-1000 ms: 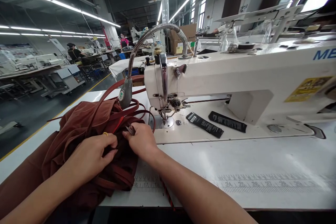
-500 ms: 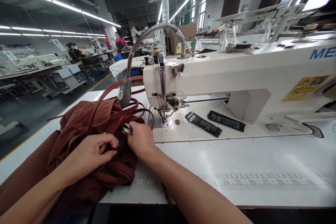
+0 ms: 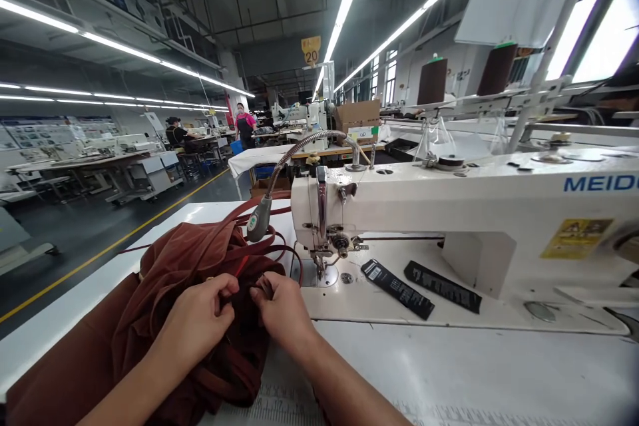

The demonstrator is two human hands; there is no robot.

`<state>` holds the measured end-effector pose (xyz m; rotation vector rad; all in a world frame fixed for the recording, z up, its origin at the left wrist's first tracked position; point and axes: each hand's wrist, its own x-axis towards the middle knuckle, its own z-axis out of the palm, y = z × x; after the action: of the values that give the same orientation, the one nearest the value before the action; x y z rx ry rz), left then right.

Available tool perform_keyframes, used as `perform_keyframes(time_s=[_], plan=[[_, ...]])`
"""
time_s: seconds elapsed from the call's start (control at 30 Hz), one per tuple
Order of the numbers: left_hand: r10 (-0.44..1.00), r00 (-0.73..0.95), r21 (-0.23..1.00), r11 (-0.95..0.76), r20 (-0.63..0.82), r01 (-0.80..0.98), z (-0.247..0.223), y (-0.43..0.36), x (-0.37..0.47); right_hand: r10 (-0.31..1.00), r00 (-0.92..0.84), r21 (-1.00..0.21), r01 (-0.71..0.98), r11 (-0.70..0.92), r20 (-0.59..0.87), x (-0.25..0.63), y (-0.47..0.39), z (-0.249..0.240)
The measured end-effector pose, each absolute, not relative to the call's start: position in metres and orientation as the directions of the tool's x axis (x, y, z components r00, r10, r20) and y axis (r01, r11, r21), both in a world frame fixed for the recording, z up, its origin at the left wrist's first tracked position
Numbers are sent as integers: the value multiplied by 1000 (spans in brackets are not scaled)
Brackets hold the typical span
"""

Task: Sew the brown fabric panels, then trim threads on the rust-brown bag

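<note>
A reddish-brown fabric piece with narrow straps lies bunched on the table, left of the sewing machine. My left hand is closed, its thumb and fingers pinching the fabric at a dark fold. Close beside it, my right hand is closed around small metal thread snips, mostly hidden by the fingers. A bright red strip shows just above the gap between my hands. The needle area stands to the right of my right hand, apart from it.
Two black printed labels lie on the machine bed. A flexible lamp hangs over the fabric. Ruler markings run along the table's front. Thread cones stand behind the machine. Two people are farther back.
The view has tilted upward, so the machine and fabric sit lower. My hands stay at the fabric; the snips' blades, plain before, are now mostly covered by my right fingers.
</note>
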<state>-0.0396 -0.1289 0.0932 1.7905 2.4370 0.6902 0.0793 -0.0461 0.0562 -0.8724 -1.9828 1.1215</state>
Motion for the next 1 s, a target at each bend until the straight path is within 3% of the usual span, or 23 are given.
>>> perform_keyframes(time_s=[0.17, 0.37, 0.53, 0.77, 1.0], plan=[[916, -354, 702, 126, 189, 701, 93, -132, -43, 830, -489, -865, 257, 431, 268, 83, -48, 58], [888, -379, 575, 173, 261, 800, 87, -136, -38, 777, -538, -895, 89, 437, 326, 89, -55, 66], [875, -393, 555, 184, 284, 811, 89, -138, -31, 780, -599, -981, -57, 188, 184, 80, -59, 66], [921, -340, 622, 155, 190, 768, 98, -140, -31, 762, -638, -989, -149, 20, 111, 85, -54, 59], [937, -316, 646, 149, 151, 749, 98, -136, -30, 786, -613, -994, -112, 6, 74, 84, -50, 56]])
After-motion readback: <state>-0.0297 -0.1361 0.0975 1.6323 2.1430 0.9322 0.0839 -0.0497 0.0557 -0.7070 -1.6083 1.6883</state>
